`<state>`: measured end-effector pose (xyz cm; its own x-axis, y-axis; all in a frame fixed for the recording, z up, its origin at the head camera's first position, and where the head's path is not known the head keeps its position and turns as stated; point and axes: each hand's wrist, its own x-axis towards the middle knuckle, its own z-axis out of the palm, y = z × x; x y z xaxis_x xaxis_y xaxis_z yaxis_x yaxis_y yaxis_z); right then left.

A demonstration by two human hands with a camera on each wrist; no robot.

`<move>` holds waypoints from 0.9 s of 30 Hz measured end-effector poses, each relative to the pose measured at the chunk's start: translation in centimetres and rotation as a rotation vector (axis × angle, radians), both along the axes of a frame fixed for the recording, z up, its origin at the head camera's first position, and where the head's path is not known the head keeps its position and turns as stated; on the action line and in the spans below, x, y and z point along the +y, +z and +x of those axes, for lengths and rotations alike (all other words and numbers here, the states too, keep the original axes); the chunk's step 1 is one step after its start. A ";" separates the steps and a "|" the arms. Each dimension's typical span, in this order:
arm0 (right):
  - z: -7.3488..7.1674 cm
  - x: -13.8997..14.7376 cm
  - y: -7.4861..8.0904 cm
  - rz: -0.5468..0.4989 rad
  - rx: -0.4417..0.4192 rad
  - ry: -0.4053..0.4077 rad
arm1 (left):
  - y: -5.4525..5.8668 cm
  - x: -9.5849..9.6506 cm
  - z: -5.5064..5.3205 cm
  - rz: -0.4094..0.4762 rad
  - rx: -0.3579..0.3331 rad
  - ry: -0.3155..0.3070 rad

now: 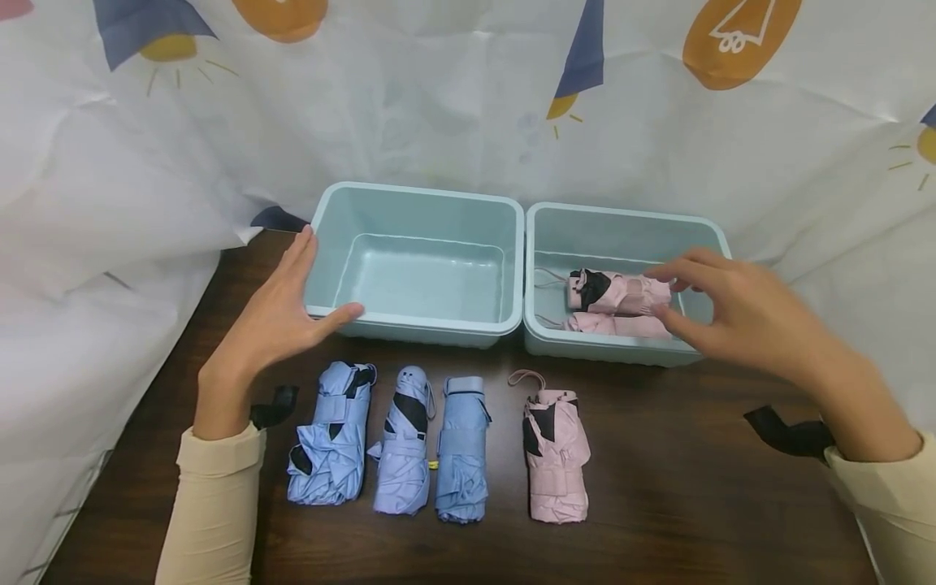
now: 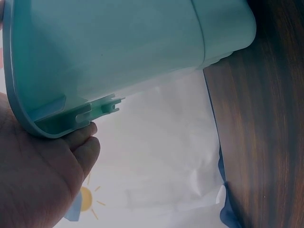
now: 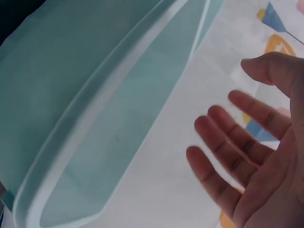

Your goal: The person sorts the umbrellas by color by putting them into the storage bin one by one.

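My left hand point(image 1: 278, 313) rests against the left end of the left light teal bin point(image 1: 417, 327), its thumb over the front rim and its fingers along the side. In the left wrist view, fingertips point(image 2: 88, 149) of that hand touch the rim near a clip-like part. My right hand point(image 1: 738, 313) hovers over the right end of the right bin point(image 1: 607, 351), fingers spread and holding nothing. Two folded pink umbrellas lie in that bin: one with a black patch point(image 1: 617, 292) and, in front of it, another pink umbrella point(image 1: 617, 325) partly hidden by the hand.
Before the bins, a crumpled blue umbrella point(image 1: 332, 439), a periwinkle umbrella point(image 1: 404, 447), a flatter blue umbrella point(image 1: 462, 455) and a pink umbrella point(image 1: 559, 463) lie side by side on the dark wooden table point(image 1: 680, 504). A white patterned cloth point(image 1: 439, 106) hangs behind the bins.
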<state>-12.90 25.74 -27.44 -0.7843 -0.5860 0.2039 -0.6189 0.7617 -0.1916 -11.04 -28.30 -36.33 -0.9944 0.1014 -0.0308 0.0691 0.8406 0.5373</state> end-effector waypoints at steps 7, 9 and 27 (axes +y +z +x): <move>1.8 -0.6 -0.1 -0.019 -0.005 -0.102 | -0.1 0.0 -0.2 0.006 0.005 -0.006; 2.3 -0.9 -0.4 -0.036 0.013 -0.116 | 0.0 -0.1 -0.1 0.003 0.002 -0.004; 8.6 -2.1 -4.7 -0.175 0.076 -0.252 | 0.1 0.0 -0.2 0.008 0.018 -0.014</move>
<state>-4.33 23.65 -32.11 -0.8790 -0.3256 0.3483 -0.4322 0.8525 -0.2938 -11.27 -28.31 -36.23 -0.9933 0.1152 -0.0117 0.0905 0.8352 0.5424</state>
